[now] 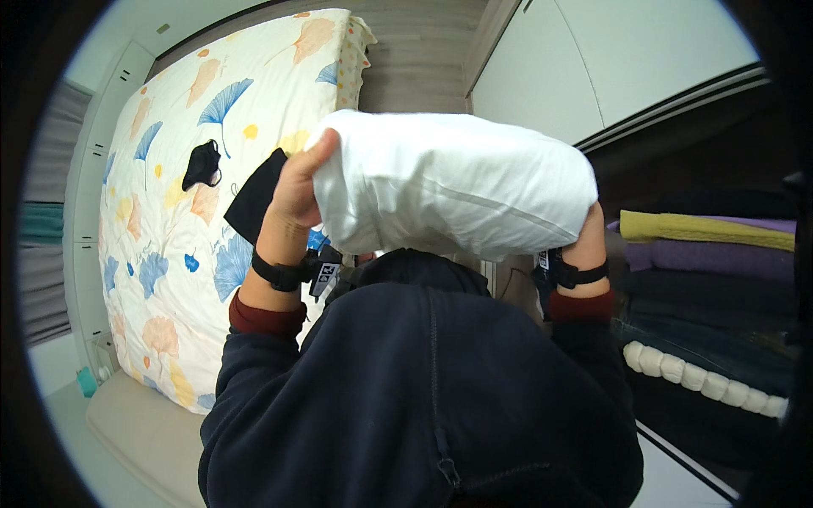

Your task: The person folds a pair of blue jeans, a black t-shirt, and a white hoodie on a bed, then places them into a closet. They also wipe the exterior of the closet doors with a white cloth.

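Note:
A thick bundle of folded white cloth [451, 184] is held up in front of my chest, between both hands. My left hand [303, 181] grips its left end, with the thumb pressed along the near top corner and the other fingers hidden behind it. At the bundle's lower right end is my right hand [592, 225], mostly covered by the cloth; its fingers cannot be seen. Both wrists carry black straps with small devices. Behind my left hand, a flat black cloth item [257, 197] rests on the bed.
To the left stands a bed [165, 235] with a leaf-patterned sheet and a small black strapped item [202, 165] on it. At the right, an open wardrobe holds folded clothes, including a yellow knit [705, 230] and a white quilted piece [702, 380]. White sliding doors [540, 70] adjoin it.

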